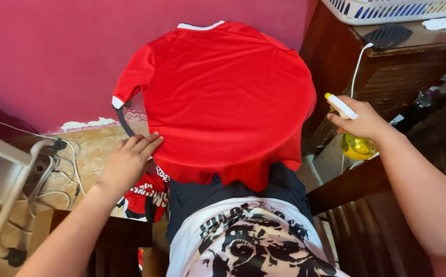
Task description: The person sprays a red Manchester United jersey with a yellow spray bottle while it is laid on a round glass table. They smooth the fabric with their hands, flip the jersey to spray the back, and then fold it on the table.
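While L hand pins shirt, R hand grips half-full spray bottle.

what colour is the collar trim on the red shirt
White, on the red shirt's collar trim; seen in the head view.

The shirt lies spread over a round surface. At its left edge rests the left hand; right of it the right hand holds a spray bottle. Behind-right sits a basket.
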